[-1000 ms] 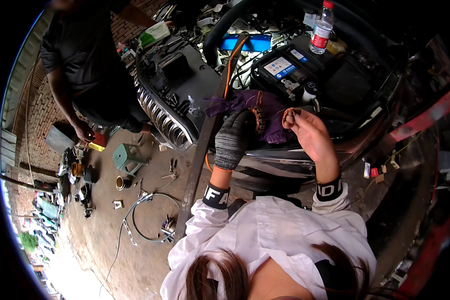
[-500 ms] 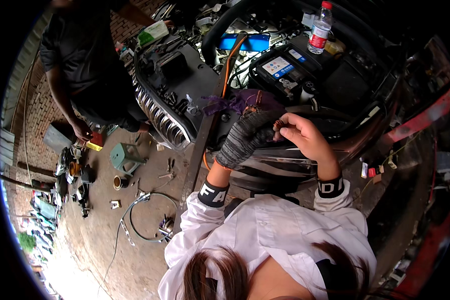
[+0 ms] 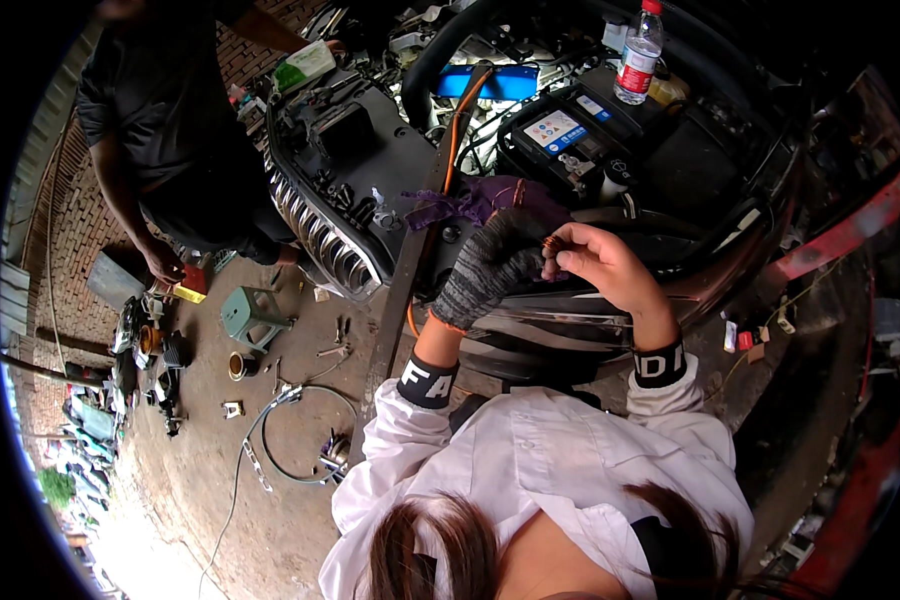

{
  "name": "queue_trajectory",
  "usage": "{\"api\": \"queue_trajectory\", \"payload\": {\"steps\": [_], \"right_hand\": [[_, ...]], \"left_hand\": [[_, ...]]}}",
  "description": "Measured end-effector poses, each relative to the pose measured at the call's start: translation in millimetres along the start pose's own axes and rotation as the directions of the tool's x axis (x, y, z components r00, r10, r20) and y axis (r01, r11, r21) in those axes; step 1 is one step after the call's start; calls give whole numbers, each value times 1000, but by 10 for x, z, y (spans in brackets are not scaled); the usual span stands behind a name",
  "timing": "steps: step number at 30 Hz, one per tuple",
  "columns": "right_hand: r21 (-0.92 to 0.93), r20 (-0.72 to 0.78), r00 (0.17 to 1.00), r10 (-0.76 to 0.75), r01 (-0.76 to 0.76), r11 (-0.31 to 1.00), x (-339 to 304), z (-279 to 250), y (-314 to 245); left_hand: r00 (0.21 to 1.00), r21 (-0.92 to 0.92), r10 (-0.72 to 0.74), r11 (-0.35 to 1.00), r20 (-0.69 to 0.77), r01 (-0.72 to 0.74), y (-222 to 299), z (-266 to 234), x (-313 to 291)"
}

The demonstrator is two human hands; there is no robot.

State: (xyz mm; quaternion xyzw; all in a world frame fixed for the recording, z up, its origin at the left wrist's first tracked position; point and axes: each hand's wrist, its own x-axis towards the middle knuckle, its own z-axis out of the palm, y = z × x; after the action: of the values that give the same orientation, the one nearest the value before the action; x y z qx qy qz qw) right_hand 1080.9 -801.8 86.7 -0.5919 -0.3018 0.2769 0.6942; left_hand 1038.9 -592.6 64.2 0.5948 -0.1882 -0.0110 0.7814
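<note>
Standing on brown floor (image 3: 195, 455), left of gloved hand (image 3: 492, 265): green stool (image 3: 250, 312)

A small copper-coloured bundle (image 3: 551, 242), its surface ridged like wound wire, sits pinched at the thumb and fingertips of the bare right hand (image 3: 612, 268). It pokes out toward the gloved fingers of the left hand (image 3: 482, 272), close beside them; contact is unclear.
</note>
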Motion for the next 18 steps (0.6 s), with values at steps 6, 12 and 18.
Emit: {"api": "queue_trajectory", "payload": {"steps": [6, 12, 18], "right_hand": [[57, 42, 999, 33, -36, 998, 41, -24, 2], [-158, -113, 992, 49, -67, 985, 103, 0, -9], [-325, -203, 978, -47, -22, 945, 100, 105, 105]], "left_hand": [[999, 6, 10, 1000, 44, -10, -43, -78, 19], [1000, 94, 11, 996, 16, -13, -92, -44, 3], [999, 292, -23, 956, -49, 36, -123, -13, 26]]}}
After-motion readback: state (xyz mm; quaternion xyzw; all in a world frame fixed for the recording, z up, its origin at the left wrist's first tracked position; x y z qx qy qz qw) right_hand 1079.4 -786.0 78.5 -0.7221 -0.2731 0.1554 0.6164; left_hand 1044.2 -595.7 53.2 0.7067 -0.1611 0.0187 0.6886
